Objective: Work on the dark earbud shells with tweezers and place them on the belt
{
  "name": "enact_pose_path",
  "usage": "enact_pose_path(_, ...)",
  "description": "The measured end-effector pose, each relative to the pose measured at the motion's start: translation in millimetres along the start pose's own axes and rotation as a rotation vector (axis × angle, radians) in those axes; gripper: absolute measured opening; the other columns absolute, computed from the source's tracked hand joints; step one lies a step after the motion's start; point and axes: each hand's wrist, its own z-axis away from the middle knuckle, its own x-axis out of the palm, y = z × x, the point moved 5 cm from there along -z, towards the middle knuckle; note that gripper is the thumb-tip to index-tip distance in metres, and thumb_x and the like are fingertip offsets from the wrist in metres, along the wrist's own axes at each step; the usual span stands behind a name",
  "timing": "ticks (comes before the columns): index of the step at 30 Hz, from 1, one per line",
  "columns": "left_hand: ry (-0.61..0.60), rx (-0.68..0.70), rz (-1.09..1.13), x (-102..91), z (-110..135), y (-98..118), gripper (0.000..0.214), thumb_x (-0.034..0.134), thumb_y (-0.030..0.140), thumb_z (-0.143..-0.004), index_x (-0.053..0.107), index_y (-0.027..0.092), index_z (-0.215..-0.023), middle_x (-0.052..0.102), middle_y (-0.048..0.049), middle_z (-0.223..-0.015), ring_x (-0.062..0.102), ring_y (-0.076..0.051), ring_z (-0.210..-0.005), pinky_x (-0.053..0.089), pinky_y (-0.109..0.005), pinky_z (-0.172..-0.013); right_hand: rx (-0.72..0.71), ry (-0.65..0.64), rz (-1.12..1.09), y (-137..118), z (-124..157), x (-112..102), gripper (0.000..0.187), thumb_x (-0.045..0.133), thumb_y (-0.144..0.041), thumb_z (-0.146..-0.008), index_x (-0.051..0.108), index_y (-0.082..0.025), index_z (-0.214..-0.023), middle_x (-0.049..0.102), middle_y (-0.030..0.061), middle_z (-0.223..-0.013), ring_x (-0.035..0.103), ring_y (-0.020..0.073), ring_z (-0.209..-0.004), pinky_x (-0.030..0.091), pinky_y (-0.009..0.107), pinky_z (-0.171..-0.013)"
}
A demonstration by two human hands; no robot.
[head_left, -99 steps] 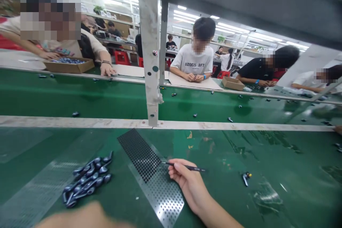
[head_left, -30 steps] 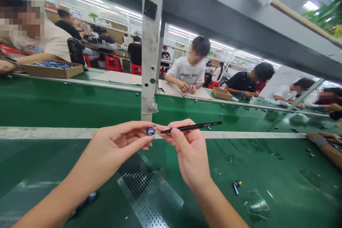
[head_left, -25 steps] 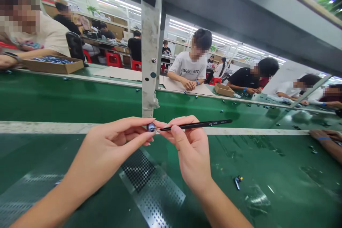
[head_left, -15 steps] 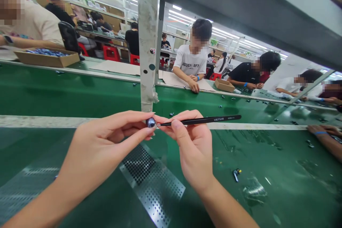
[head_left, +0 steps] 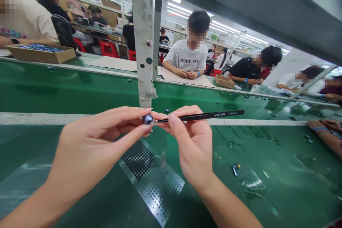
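Green conveyor belting (head_left: 267,153) fills the near view, with a perforated metal sheet (head_left: 152,181) lying on it below the hands. Above that sheet, a small glossy dark earbud (head_left: 147,119) is pinched in a narrow grip by the thumb and forefinger of the left hand (head_left: 96,146). Black VETUS tweezers (head_left: 203,115) are held pen-style in the right hand (head_left: 192,146), with the tips brought to the earbud's edge; whether the tips are open or closed on it cannot be told, as they are too small and partly hidden by the fingers. Slippage of the tweezers off the smooth shell could be caused by the tip pressure, and the earbud could be squeezed out of the pinch and dropped onto the belt, where it could roll into the sheet's holes or be lost among parts. Scratching of the gloss by the sharp tips is also judged possible. A loose earbud piece with a yellow tip (head_left: 235,169) lies on the belt to the right. Further off, a cream belt-edge strip (head_left: 253,122) and an upright scuffed metal post (head_left: 143,42) are seen, then a cardboard tray of blue parts (head_left: 40,54) and a co-worker in a white T-shirt (head_left: 184,55).
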Motion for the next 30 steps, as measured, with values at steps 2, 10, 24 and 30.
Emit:
enact_pose_path(2, -0.002, 0.035, -0.001, -0.9, -0.5, -1.5, 0.025, 0.091, 0.033, -0.081, 0.089, 0.049, -0.1, 0.086, 0.0121, -0.094, 0.084, -0.02, -0.072, 0.075, -0.026, -0.071, 0.0, 0.003, 0.001, 0.1, -0.3, -0.1, 0.014, 0.078, -0.023, -0.099, 0.067, -0.023, -0.089, 0.081, -0.0035, -0.085, 0.089, 0.0208, -0.097, 0.072, 0.034, -0.091)
enact_pose_path(10, -0.013, 0.052, -0.007, -1.8, 0.7, -3.8, 0.022, 0.091, 0.035, -0.083, 0.09, 0.045, -0.102, 0.087, 0.009, -0.097, 0.084, -0.022, -0.07, 0.077, -0.032, -0.072, -0.002, 0.03, 0.05, 0.1, -1.0, -0.9, 0.014, 0.08, -0.024, -0.096, 0.069, -0.023, -0.088, 0.08, -0.0033, -0.084, 0.088, 0.0199, -0.096, 0.072, 0.029, -0.086)
enact_pose_path(24, -0.022, 0.099, -0.045, -1.3, 0.9, -1.0, 0.025, 0.09, 0.033, -0.086, 0.089, 0.048, -0.106, 0.087, 0.0131, -0.101, 0.085, -0.019, -0.078, 0.075, -0.027, -0.077, -0.003, 0.026, 0.032, 0.0, -0.8, -1.9, 0.014, 0.08, -0.022, -0.097, 0.069, -0.022, -0.089, 0.079, -0.0044, -0.083, 0.088, 0.0194, -0.096, 0.071, 0.027, -0.087)
enact_pose_path(30, -0.009, 0.108, -0.054, 0.5, 1.6, 2.4, 0.023, 0.089, 0.031, -0.084, 0.089, 0.045, -0.103, 0.087, 0.0131, -0.099, 0.085, -0.016, -0.078, 0.073, -0.022, -0.078, -0.056, -0.023, -0.01, -1.5, -2.7, -0.8, 0.014, 0.076, -0.015, -0.099, 0.071, -0.022, -0.088, 0.079, -0.0042, -0.082, 0.088, 0.0157, -0.092, 0.071, 0.022, -0.084)
